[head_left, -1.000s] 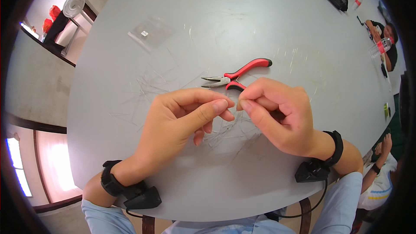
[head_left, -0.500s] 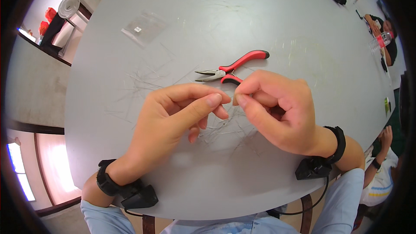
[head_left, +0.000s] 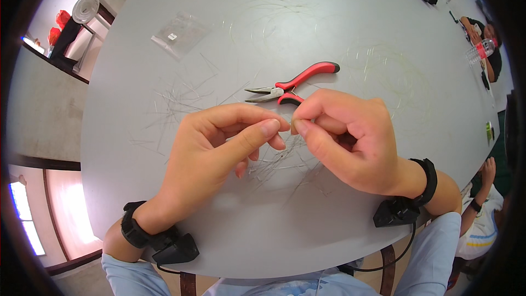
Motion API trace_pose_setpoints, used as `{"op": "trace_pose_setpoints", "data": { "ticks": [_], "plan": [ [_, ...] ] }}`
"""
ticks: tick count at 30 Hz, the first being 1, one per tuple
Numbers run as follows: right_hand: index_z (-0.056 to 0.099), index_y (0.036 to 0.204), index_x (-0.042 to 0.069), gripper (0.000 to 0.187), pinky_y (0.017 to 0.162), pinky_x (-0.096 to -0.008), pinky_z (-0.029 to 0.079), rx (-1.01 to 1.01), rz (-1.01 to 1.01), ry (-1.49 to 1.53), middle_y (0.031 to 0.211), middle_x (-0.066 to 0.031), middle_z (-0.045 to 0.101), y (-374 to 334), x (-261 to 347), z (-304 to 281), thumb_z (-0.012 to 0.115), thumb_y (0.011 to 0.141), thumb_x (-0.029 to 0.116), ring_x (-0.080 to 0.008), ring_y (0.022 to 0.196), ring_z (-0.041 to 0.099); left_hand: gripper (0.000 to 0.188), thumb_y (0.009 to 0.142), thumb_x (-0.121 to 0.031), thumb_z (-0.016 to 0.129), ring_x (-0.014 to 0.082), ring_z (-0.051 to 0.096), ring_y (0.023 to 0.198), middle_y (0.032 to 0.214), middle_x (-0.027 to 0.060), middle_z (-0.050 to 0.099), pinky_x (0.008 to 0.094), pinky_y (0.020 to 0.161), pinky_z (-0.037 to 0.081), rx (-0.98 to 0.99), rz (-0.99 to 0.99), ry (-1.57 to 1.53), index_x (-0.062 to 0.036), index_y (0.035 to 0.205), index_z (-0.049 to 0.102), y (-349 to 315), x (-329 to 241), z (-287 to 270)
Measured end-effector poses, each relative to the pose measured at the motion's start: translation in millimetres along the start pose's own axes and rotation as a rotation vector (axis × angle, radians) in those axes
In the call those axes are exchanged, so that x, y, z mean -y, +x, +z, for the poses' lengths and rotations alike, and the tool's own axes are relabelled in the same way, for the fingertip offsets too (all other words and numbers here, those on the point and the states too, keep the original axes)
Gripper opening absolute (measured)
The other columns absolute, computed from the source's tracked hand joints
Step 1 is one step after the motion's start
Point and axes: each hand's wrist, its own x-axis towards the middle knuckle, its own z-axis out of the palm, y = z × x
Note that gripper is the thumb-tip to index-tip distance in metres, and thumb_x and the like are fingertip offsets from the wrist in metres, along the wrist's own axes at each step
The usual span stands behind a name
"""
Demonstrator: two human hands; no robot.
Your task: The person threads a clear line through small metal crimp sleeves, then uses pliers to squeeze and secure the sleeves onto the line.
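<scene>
My left hand (head_left: 230, 137) and my right hand (head_left: 348, 140) are raised over the table (head_left: 246, 235), their fingertips almost meeting. Thumb and forefinger are pinched together on each. Whatever lies between the fingertips is too small to make out. Just beyond my hands lies a pair of pliers (head_left: 309, 74) with red and black handles, its jaws parted and pointing left; my right hand hides part of the lower handle. Beneath my fingers is a loose heap of thin silvery wire pins (head_left: 276, 165). More thin pins (head_left: 178, 101) are scattered to the left.
A small clear plastic bag (head_left: 182, 35) lies at the far left of the table. Fine pale loops of thread or wire (head_left: 383, 66) spread across the far right. Other people sit at the right, near a plastic bottle (head_left: 482, 49). Black devices (head_left: 178, 246) are strapped to my wrists.
Both hands have shifted very slightly to the left, still pinched and close together. The pliers and pins lie as before, with the whole view moved a little.
</scene>
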Motion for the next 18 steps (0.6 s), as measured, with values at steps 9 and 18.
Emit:
{"op": "trace_pose_setpoints", "data": {
  "ticks": [9, 18],
  "plan": [
    [0.053, 0.077, 0.004, 0.004, 0.039, -0.0250, 0.026, 0.025, 0.004, 0.016, 0.046, -0.0020, 0.043, 1.7, -2.3, -1.5, 0.056, 0.079, 0.002, -0.0094, 0.038, 0.034, 0.014, 0.088, -0.011, 0.058, 0.0053, 0.052, 0.059, 0.074, 0.0052, 0.063, 0.0189, 0.047, 0.038, 0.008, 0.039, 0.114, -0.0002, 0.092, 0.066, 0.4, -4.0, -0.4],
    [0.057, 0.082, 0.003, 0.006, 0.042, -0.0238, 0.024, 0.054, -0.052, -0.016, 0.047, -0.0005, 0.040, 1.7, -9.2, 2.3, 0.054, 0.080, -0.002, -0.0081, 0.041, 0.031, 0.009, 0.082, -0.010, 0.064, 0.0050, 0.057, 0.066, 0.076, 0.0002, 0.066, 0.0194, 0.051, 0.038, -0.032, 0.187, 0.312, -0.0042, 0.086, 0.069, -0.4, 3.6, -4.1]
  ]
}}
